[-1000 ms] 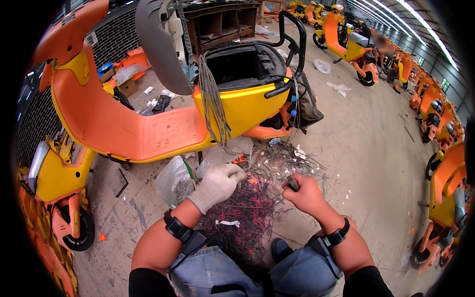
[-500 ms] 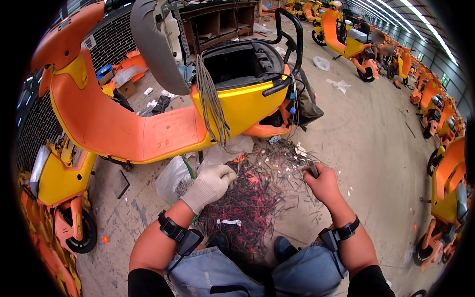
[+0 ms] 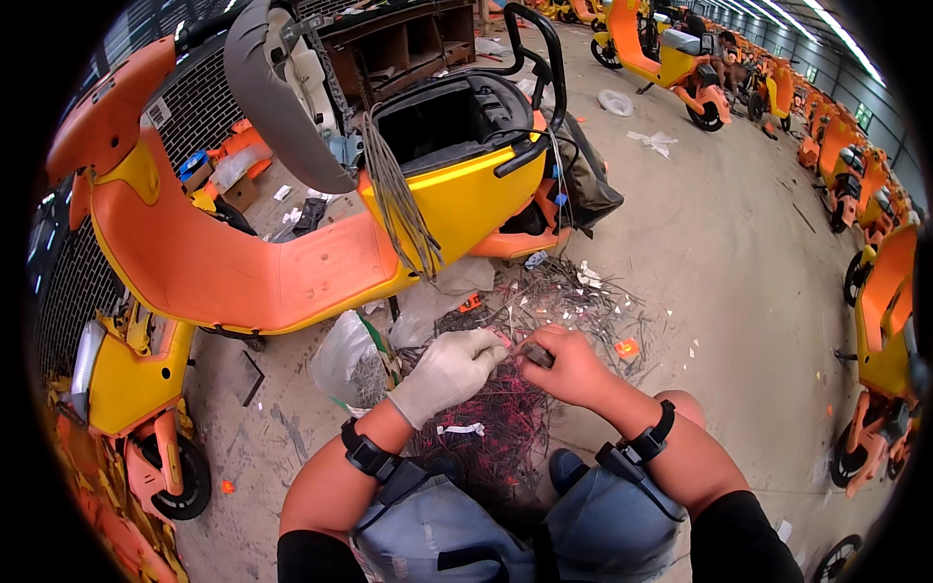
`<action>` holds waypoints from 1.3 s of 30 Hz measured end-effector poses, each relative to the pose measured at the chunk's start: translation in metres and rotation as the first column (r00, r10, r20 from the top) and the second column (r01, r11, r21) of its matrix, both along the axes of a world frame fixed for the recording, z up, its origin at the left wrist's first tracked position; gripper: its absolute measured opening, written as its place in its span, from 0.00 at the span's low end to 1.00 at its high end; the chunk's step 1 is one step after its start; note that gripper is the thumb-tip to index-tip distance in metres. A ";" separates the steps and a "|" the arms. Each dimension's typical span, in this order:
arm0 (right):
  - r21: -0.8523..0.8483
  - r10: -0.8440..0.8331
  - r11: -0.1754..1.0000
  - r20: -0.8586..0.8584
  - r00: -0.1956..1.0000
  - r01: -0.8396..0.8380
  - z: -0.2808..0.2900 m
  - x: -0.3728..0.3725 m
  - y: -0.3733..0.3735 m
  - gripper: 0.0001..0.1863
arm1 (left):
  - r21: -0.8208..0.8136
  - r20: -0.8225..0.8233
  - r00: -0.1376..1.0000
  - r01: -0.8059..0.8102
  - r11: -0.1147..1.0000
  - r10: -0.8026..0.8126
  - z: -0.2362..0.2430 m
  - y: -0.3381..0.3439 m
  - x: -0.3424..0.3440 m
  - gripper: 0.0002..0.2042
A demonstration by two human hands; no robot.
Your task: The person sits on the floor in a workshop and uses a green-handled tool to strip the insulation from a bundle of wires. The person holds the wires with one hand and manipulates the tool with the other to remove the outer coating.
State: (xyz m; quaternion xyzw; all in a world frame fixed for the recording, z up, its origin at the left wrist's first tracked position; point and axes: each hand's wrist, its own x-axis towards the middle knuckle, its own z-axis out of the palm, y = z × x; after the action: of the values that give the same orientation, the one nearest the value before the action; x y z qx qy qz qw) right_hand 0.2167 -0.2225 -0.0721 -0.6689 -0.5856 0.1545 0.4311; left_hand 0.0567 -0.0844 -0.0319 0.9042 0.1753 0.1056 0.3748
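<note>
Above thin dark floor scraps (image 3: 507,420), a small, dark, blocky piece (image 3: 536,356) is pinched by the bare right hand (image 3: 575,368); it is probably light, stiff, best gripped by its sides. The pale-gloved left hand (image 3: 449,375) is curled; what it holds cannot be told.

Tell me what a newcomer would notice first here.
An orange and yellow scooter dominates the upper left, seat raised, grey cables hanging down its side. Nearer, just below centre, the gloved left hand and bare right hand sit close together above a heap of dark and pink scraps.
</note>
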 end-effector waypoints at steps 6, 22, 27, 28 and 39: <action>0.013 -0.026 1.000 -0.060 0.998 0.027 0.001 -0.007 0.003 0.16 | -0.098 -0.055 0.997 -0.059 0.993 0.053 0.010 0.001 -0.007 0.09; -0.191 -0.106 0.978 -0.103 0.989 0.085 0.021 0.017 -0.024 0.17 | 0.051 -0.022 0.949 -0.314 0.948 0.315 0.005 0.038 -0.018 0.08; -0.197 -0.281 0.943 -0.040 0.959 0.268 0.009 0.045 -0.037 0.17 | -0.385 0.038 0.851 -0.471 0.794 0.523 -0.005 0.080 -0.038 0.11; -0.193 -0.312 0.936 -0.065 0.948 0.295 0.011 0.046 -0.039 0.16 | -0.417 0.021 0.855 -0.464 0.782 0.518 -0.005 0.076 -0.038 0.11; 0.091 -0.433 0.887 -0.173 0.885 0.452 0.023 0.031 0.004 0.26 | -0.636 0.077 0.938 -0.215 0.741 0.338 -0.007 0.033 0.015 0.12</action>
State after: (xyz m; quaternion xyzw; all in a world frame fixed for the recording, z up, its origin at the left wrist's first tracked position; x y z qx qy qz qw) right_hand 0.2477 -0.2180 -0.0495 -0.7425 -0.3923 0.0631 0.5393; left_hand 0.0716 -0.0518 -0.0392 0.6806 0.2965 0.1814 0.6449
